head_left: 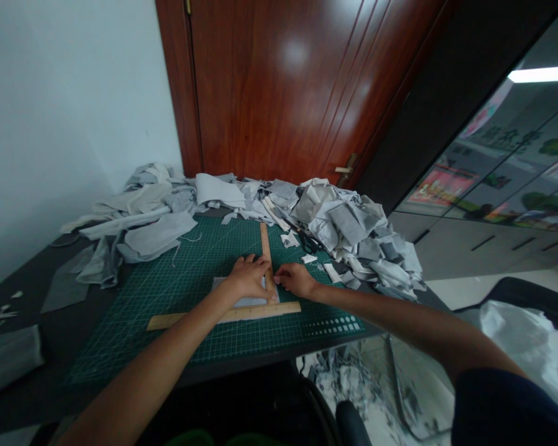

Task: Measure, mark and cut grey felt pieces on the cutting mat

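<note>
A piece of light grey cloth lies on the green cutting mat in front of me. Across its near part runs a horizontal wooden ruler, and a second, upright-lying wooden ruler meets it, forming a T. With fingers spread, my left hand presses down on the cloth and the second ruler. My right hand is closed in a pinch just right of that ruler, at the cloth's right edge. Whatever its fingertips hold is too small to make out.
Heaps of grey cloth scraps line the back and right of the table, with more cloth at the left. Black-handled scissors lie beside the right heap. A folded grey cloth sits front left. Scraps litter the floor.
</note>
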`<state>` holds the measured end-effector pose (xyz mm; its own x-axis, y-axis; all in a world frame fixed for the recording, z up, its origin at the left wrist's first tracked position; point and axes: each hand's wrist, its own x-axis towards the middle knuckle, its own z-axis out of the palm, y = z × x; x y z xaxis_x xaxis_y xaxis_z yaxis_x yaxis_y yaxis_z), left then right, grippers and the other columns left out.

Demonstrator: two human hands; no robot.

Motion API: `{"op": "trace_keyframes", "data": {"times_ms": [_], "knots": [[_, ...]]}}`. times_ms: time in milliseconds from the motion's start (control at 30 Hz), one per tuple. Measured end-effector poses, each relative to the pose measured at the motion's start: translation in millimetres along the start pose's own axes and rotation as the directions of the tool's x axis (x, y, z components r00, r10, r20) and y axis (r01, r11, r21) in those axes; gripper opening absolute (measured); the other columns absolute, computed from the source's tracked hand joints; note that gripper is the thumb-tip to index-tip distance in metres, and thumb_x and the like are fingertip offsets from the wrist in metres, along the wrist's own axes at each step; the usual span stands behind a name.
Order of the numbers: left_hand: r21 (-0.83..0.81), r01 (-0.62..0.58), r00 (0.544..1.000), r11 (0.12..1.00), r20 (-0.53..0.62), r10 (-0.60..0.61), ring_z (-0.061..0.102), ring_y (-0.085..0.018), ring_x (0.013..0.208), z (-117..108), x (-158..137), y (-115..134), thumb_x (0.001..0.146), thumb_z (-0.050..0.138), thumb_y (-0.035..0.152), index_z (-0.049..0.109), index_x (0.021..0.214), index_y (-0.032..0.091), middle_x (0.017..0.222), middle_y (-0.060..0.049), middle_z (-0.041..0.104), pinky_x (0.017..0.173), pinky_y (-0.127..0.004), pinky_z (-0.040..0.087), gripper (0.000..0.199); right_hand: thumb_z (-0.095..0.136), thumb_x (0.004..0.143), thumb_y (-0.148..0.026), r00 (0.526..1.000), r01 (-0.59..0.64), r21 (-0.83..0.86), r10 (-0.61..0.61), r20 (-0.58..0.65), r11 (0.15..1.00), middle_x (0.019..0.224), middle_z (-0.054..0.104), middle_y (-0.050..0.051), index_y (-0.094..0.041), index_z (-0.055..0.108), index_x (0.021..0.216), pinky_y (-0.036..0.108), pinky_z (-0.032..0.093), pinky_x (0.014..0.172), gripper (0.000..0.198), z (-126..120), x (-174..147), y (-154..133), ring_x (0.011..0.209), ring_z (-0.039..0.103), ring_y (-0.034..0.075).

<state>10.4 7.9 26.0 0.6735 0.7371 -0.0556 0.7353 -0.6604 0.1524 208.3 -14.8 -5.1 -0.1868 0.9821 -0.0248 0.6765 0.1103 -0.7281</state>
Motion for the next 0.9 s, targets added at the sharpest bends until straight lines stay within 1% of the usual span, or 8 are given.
{"op": "trace_keyframes", "data": {"times_ms": [167, 400, 533, 733, 900], "knots": [[-0.014, -0.003, 1.0, 1.0, -0.01, 0.003, 0.04, -0.046, 0.138, 0, 0, -1, 0.064, 0.076, 0.071, 0.058, 0.128, 0.028, 0.149, -0.011, 0.053, 0.107, -0.059, 0.032, 0.079, 0.067, 0.085, -0.013, 1.0, -0.011, 0.002, 0.011, 0.016, 1.0, 0.056, 0.058, -0.006, -0.018, 0.07, 0.076, 0.02, 0.045, 0.054, 0.01, 0, -2, 1, 0.052, 0.056, 0.01], [0.002, 0.011, 1.0, 1.0, -0.01, -0.011, 0.041, -0.045, 0.138, -1, -1, 1, 0.064, 0.076, 0.071, 0.057, 0.131, 0.027, 0.153, -0.011, 0.049, 0.106, -0.058, 0.035, 0.082, 0.066, 0.086, -0.014, 0.999, -0.048, -0.003, 0.048, 0.02, 0.999, 0.055, 0.058, -0.005, -0.018, 0.069, 0.075, 0.019, 0.043, 0.051, 0.013, 4, -10, -2, 0.052, 0.058, 0.011], [0.005, -0.005, 1.0, 1.0, -0.02, 0.005, 0.041, -0.044, 0.138, 0, -1, 1, 0.064, 0.076, 0.071, 0.057, 0.131, 0.026, 0.151, -0.011, 0.05, 0.107, -0.06, 0.034, 0.083, 0.067, 0.085, -0.013, 0.998, -0.055, -0.015, 0.055, -0.01, 0.998, 0.056, 0.059, -0.005, -0.018, 0.069, 0.075, 0.02, 0.044, 0.053, 0.012, 4, -10, -5, 0.053, 0.058, 0.011], [-0.001, 0.009, 1.0, 1.0, -0.003, -0.009, 0.04, -0.043, 0.139, 0, -1, 1, 0.064, 0.076, 0.072, 0.056, 0.133, 0.028, 0.152, -0.011, 0.05, 0.107, -0.056, 0.034, 0.084, 0.067, 0.085, -0.013, 0.998, -0.051, -0.03, 0.05, -0.026, 0.998, 0.062, 0.063, -0.004, -0.018, 0.069, 0.077, 0.021, 0.046, 0.058, 0.01, 3, -10, -7, 0.057, 0.06, 0.011], [0.002, 0.008, 1.0, 1.0, 0.005, -0.008, 0.041, -0.044, 0.138, -3, -3, 2, 0.064, 0.075, 0.072, 0.056, 0.133, 0.028, 0.153, -0.011, 0.049, 0.107, -0.056, 0.034, 0.083, 0.068, 0.085, -0.014, 0.999, -0.054, -0.051, 0.053, -0.004, 0.997, 0.056, 0.06, -0.005, -0.018, 0.071, 0.075, 0.022, 0.045, 0.056, 0.011, 2, -14, -10, 0.053, 0.057, 0.011]]}}
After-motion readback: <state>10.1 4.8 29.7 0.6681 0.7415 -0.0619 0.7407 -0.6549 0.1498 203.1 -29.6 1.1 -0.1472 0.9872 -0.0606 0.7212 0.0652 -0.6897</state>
